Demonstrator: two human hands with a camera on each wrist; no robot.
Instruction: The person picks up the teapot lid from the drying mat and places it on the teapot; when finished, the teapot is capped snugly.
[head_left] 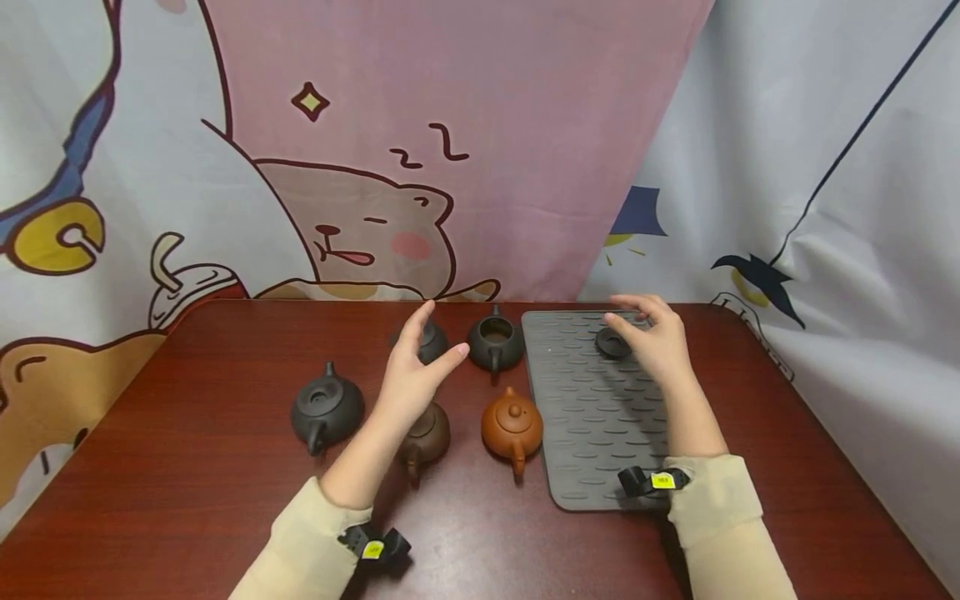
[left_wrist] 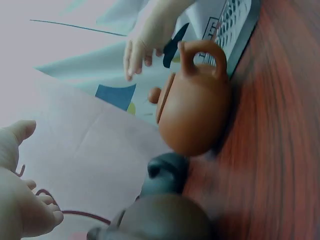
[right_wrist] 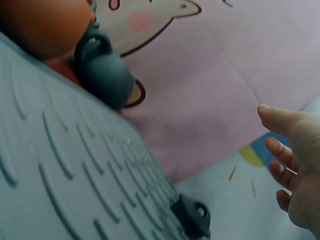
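Note:
My left hand (head_left: 411,375) hovers over the left group of teapots, thumb and fingers spread, holding nothing. It partly covers a dark teapot (head_left: 434,342) at the back and a brown teapot (head_left: 429,433) nearer the front. A dark round lid (head_left: 612,343) with a looped knob lies near the far end of the grey ribbed mat (head_left: 577,400). Above and beside this lid is my right hand (head_left: 662,346), its fingers loosely bent and apart from it in the right wrist view. Left of the mat, a black teapot (head_left: 480,353) stands without a lid, its round mouth showing.
An orange-brown lidded teapot (head_left: 513,427) stands close to the mat's left edge. Farther left is a dark grey teapot (head_left: 327,408) with its lid on. All are on a reddish-brown wooden table (head_left: 187,467), with a printed curtain (head_left: 525,167) hanging along its back.

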